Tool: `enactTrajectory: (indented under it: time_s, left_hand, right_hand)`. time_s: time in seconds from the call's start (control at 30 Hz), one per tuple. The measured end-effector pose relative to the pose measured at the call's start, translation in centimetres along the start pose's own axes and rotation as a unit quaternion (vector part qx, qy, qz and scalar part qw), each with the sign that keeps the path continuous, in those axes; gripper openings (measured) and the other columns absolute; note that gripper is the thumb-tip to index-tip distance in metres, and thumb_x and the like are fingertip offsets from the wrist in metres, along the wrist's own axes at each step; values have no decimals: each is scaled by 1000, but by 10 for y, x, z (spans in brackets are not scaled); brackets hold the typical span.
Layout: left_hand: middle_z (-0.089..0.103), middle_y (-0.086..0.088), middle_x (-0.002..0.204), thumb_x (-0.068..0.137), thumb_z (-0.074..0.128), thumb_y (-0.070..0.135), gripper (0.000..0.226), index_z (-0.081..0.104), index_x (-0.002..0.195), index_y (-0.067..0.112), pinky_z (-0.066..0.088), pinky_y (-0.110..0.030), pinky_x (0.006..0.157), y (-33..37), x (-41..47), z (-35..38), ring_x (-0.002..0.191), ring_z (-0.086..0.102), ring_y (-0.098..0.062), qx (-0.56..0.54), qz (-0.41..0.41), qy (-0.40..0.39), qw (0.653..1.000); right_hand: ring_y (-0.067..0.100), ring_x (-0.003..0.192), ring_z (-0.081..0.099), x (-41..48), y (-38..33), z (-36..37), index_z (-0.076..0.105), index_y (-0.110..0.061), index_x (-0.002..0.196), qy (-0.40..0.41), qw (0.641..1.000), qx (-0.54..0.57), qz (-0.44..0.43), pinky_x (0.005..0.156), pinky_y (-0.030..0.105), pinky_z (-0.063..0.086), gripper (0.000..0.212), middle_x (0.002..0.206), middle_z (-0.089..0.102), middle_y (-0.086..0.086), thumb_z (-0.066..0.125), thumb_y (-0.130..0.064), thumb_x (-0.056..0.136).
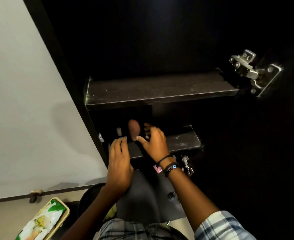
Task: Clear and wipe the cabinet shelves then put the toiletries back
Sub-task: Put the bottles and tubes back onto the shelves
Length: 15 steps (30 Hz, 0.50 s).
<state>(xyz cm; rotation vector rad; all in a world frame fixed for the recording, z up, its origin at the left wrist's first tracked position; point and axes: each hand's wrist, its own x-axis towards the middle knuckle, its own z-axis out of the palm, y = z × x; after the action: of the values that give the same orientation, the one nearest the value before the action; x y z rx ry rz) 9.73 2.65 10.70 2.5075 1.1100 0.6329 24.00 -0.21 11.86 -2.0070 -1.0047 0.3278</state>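
Landmark: the lower shelf (182,142) of the dark cabinet (59,54), a black board with pale dust marks on it.
Brown oval thing (134,129): stands upright on the left half of the lower shelf, a little behind its front edge.
Small white thing (118,132): on the lower shelf too, just left of the brown one and apart from it; it is too small to name.
Right hand (154,142): over the middle of the lower shelf, fingers spread and half bent. The thumb tip is at the foot of the brown oval thing. I cannot tell if the hand grips anything, because the place is too dark.
Left hand (120,154): at the front left corner of the lower shelf, fingers straight and together, holding nothing.
Upper shelf (160,88): directly above the lower shelf, also dusty.
Hinge (254,71): metal, above and to the right of the lower shelf.
Bracelets (170,166): dark cords on the right wrist, just in front of the lower shelf.
Packet (43,220): green and white, on the floor well below and left of the lower shelf.
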Motion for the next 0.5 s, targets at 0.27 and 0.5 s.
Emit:
enactTrajectory:
  time_s: [0.27,0.5]
  left_hand:
    - [53,-16,109,79,59,15,40,51,118,8,46,-44,77,13,-38,56,91,52,-35,-13,86,-77,993]
    - [40,-18,140,79,37,26,60,40,136,7,36,-43,105,20,-61,117,126,41,-38,-10,141,-349,926]
  right_hand:
    - [14,98,48,-84,81,-36,63,-12,110,161,984,-41,61,84,16,35,29,103,59,1,70,-18,83]
    - [28,106,59,-143,156,-57,59,-11,118,50,962,-103,247,95,37,48,41,118,58,9,62,-3,78]
